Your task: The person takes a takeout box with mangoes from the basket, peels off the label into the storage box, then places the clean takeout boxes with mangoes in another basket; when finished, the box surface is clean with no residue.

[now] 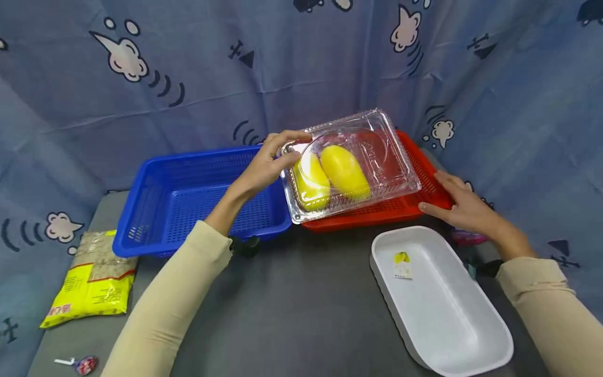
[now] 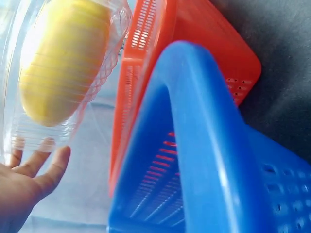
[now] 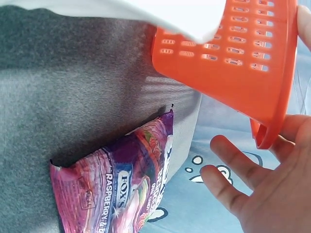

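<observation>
My left hand (image 1: 270, 159) pinches the left end of a clear plastic clamshell box (image 1: 377, 157), its thumb on the lid. Two yellow mangoes (image 1: 346, 167) lie inside at the box's left half. The box is tilted and held over the red basket (image 1: 424, 180), hiding much of it. At that basket's right end, my right hand (image 1: 466, 207) grips the rim; in the right wrist view some of its fingers (image 3: 238, 162) extend free below the rim. Close under my left forearm is the blue basket (image 1: 174, 204).
A white tray (image 1: 438, 303) with a small sticker stands front right. Beside the red basket lies a purple Fox's candy bag (image 3: 116, 179). A yellow bag (image 1: 89, 283) and a lollipop (image 1: 85, 365) lie at left. A blue patterned curtain (image 1: 198, 68) hangs behind.
</observation>
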`<control>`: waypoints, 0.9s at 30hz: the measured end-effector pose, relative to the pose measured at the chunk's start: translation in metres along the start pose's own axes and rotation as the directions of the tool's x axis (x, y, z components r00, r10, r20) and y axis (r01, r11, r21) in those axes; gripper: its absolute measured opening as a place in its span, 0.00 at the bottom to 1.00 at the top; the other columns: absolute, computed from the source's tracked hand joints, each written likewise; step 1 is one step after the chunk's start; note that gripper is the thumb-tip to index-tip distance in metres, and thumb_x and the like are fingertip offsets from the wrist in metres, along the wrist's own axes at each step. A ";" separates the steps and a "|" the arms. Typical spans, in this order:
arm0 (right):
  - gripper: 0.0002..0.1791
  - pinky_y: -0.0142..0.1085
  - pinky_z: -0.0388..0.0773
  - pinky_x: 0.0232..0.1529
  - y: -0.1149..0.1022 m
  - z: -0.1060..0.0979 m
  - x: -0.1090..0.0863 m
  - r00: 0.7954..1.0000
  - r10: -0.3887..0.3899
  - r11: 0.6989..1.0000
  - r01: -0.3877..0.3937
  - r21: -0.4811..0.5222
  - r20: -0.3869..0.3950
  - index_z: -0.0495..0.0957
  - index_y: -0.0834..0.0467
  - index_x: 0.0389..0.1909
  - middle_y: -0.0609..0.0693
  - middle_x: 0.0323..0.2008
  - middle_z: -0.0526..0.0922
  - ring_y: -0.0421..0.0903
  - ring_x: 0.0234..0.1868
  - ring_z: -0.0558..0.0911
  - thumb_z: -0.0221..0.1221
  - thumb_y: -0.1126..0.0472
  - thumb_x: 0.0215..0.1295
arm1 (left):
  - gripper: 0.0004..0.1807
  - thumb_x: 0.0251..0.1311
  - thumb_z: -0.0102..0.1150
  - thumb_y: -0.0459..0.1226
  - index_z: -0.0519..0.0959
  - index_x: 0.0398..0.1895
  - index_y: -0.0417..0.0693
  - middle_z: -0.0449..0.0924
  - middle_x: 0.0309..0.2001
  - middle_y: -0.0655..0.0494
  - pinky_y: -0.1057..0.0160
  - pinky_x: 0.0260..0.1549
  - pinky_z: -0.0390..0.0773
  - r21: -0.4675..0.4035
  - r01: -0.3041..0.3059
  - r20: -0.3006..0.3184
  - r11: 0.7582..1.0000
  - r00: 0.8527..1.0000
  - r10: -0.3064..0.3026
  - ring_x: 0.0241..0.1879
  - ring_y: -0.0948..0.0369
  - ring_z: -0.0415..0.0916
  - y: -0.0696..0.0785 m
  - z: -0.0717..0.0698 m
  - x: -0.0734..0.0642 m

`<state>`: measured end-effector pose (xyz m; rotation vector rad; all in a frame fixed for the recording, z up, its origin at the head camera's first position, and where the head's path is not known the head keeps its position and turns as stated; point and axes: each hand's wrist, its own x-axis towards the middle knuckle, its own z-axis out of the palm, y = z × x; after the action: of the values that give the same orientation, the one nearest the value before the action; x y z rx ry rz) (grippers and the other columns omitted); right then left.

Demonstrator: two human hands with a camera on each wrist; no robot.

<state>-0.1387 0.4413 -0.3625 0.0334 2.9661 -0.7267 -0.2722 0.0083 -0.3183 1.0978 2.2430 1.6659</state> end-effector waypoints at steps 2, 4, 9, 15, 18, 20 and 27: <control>0.58 0.77 0.54 0.66 0.000 0.001 -0.001 1.000 0.002 1.000 -0.002 0.001 0.005 0.41 0.62 0.82 0.66 0.81 0.42 0.74 0.75 0.51 0.64 0.40 0.64 | 0.22 0.72 0.51 0.41 0.75 0.68 0.56 0.68 0.66 0.53 0.50 0.57 0.68 0.016 -0.012 0.000 1.000 1.000 0.012 0.59 0.57 0.58 -0.005 0.004 0.007; 0.59 0.77 0.55 0.67 -0.001 0.001 -0.002 1.000 0.007 1.000 -0.008 0.007 0.011 0.40 0.61 0.82 0.66 0.82 0.42 0.73 0.75 0.52 0.64 0.40 0.64 | 0.22 0.72 0.51 0.41 0.75 0.68 0.55 0.67 0.66 0.52 0.50 0.58 0.68 0.027 -0.025 -0.002 0.999 1.000 0.025 0.59 0.57 0.57 -0.008 0.008 0.013; 0.58 0.76 0.53 0.68 -0.005 0.001 -0.003 1.000 0.017 1.000 -0.017 0.021 0.008 0.40 0.60 0.82 0.64 0.82 0.41 0.73 0.76 0.51 0.63 0.40 0.65 | 0.21 0.72 0.53 0.41 0.76 0.67 0.57 0.67 0.64 0.53 0.54 0.56 0.68 0.062 -0.038 -0.016 0.997 0.999 0.039 0.59 0.58 0.57 -0.016 0.020 0.026; 0.57 0.76 0.53 0.67 -0.010 0.001 -0.004 1.000 0.013 1.000 -0.013 0.017 0.013 0.39 0.61 0.82 0.65 0.82 0.40 0.73 0.76 0.51 0.63 0.41 0.66 | 0.21 0.70 0.57 0.41 0.77 0.66 0.58 0.67 0.59 0.49 0.61 0.49 0.68 0.122 -0.019 -0.021 0.992 1.000 0.022 0.55 0.58 0.57 -0.027 0.031 0.035; 0.58 0.77 0.54 0.67 -0.010 0.001 -0.005 0.999 0.027 1.000 -0.027 0.014 0.021 0.38 0.60 0.82 0.65 0.82 0.39 0.73 0.75 0.52 0.62 0.40 0.65 | 0.22 0.69 0.60 0.42 0.77 0.66 0.57 0.66 0.58 0.45 0.61 0.47 0.68 0.129 -0.012 -0.009 0.992 1.000 0.014 0.55 0.57 0.57 -0.033 0.036 0.036; 0.59 0.77 0.55 0.67 -0.010 0.001 -0.006 0.999 0.036 0.999 -0.036 0.016 0.025 0.38 0.60 0.82 0.64 0.82 0.39 0.73 0.75 0.53 0.62 0.39 0.65 | 0.24 0.66 0.62 0.42 0.77 0.66 0.57 0.65 0.59 0.44 0.60 0.49 0.68 0.139 -0.003 0.000 0.990 1.000 0.003 0.56 0.56 0.57 -0.036 0.038 0.036; 0.58 0.76 0.56 0.67 -0.006 0.001 -0.006 0.999 0.035 0.999 -0.036 0.029 0.026 0.37 0.58 0.82 0.64 0.82 0.38 0.74 0.75 0.54 0.62 0.39 0.65 | 0.28 0.61 0.66 0.42 0.76 0.67 0.60 0.64 0.61 0.48 0.56 0.51 0.72 0.168 0.027 0.045 0.985 0.998 -0.035 0.58 0.56 0.56 -0.046 0.044 0.035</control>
<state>-0.1330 0.4352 -0.3602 0.0782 2.9231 -0.7611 -0.2967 0.0592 -0.3646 1.1192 2.3928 1.4453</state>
